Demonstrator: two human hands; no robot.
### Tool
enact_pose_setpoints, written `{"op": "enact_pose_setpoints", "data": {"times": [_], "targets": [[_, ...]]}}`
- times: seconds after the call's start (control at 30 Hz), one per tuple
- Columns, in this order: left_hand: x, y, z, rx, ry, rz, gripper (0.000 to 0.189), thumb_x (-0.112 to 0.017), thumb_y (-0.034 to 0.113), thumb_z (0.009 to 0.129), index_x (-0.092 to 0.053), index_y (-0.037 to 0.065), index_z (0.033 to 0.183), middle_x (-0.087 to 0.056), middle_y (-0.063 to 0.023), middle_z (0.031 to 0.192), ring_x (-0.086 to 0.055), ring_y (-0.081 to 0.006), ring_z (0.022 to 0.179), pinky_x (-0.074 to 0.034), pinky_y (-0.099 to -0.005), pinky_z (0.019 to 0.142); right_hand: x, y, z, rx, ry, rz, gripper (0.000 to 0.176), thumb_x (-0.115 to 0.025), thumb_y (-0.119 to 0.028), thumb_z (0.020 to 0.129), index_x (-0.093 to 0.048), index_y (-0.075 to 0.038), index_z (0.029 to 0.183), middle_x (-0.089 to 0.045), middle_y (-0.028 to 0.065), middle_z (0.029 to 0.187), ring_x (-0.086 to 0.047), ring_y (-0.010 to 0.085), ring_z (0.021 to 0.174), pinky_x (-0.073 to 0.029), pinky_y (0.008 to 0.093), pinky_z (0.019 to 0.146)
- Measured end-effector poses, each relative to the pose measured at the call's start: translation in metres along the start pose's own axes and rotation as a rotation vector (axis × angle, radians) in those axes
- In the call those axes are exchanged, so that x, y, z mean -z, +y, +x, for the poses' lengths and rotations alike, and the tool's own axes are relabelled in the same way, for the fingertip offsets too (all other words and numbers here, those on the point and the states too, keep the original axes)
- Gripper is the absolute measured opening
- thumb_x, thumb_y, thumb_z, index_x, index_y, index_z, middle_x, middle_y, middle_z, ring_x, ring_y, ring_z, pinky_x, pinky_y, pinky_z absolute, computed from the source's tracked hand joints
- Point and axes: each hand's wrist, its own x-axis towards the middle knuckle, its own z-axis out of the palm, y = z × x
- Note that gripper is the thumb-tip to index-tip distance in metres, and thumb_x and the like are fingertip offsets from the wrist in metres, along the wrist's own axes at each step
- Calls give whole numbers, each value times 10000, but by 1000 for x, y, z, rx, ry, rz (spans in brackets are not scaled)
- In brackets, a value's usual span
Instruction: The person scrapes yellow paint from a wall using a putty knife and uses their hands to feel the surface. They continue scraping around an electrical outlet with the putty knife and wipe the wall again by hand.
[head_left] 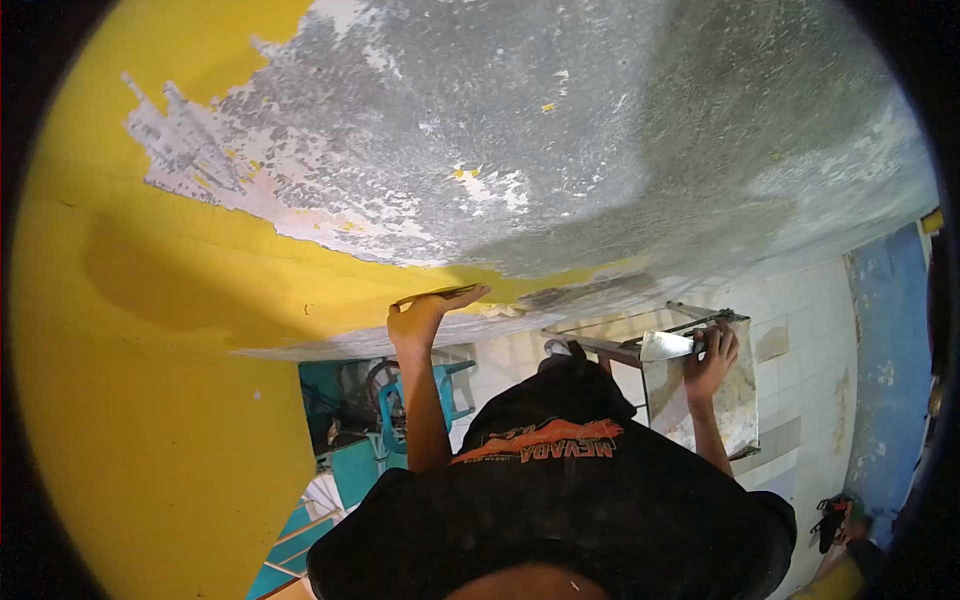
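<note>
The left hand (425, 318) is closed on a thin flat tool (440, 294), thumb under and fingers over. It presses the tool against the wall just below the lower edge of the grey scraped patch (560, 130), where the yellow paint (150, 400) begins. The right hand (712, 358), below the right part of the grey scraped patch and well apart from the left, grips the handle of a putty knife (668, 345). Its wide blade lies on the top edge of a smeared board (735, 400), which leans in a metal frame (700, 315).

The main risks, as I judge them:
- **Tool slipping:** The flat tool is held only at its near end, so a hard push along the paint edge could make it skid and scrape the knuckles on the rough plaster.
- **Board tipping:** The board looks propped rather than fixed, and pressure from the blade could tip it out of the frame.
- **A fall:** The tiled floor (800, 340) and a blue plastic chair (425, 385) appear far beneath the grey scraped patch. With both hands busy, a lean towards the wall could cost the person their balance.
</note>
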Motion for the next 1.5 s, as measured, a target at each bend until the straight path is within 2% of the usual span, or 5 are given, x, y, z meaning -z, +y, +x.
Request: {"op": "enact_pose_setpoints", "data": {"times": [0.07,0.3,0.77,1.1,1.5], "targets": [[-4,-8,0,134,186,82,742,-241,594,882,-48,161,1453,36,-125,1510,-38,-336,1367,28,-624,1045,-3,3,-1,2,11,-56,193,-583,-205,847,-541,-39,933,-510,126,1172,-429,341,1105,-313,477,928],[-13,-8,-17,198,39,-127,845,-229,658,837,5,112,1438,132,-211,1475,81,-483,1326,31,-725,987,6,-5,-5,-12,40,-68,198,-594,-184,834,-566,-15,932,-534,111,1161,-437,329,1112,-330,458,937],[65,-27,-32,-8,-218,-140,1099,-429,700,785,122,-31,1392,100,-240,1466,30,-473,1338,-116,-597,1072,4,-3,-15,-2,44,-3,241,-594,-154,783,-580,-32,991,-501,178,1213,-405,393,1148,-286,493,974],[87,-84,-41,-160,-226,670,674,-272,555,928,-376,24,1329,-435,-180,1325,-367,-233,1269,-298,-370,1046,0,2,-8,47,199,157,122,-541,-145,861,-566,-27,880,-520,144,1130,-458,306,1029,-377,427,853],[113,-189,-16,-97,-538,1174,350,-406,319,967,-476,19,1133,-565,-73,1016,-567,-154,970,-434,-260,850,25,-132,26,-73,-1031,905,389,-473,-337,941,-430,-97,637,-353,-61,538,-304,37,454,-226,230,411]]}}
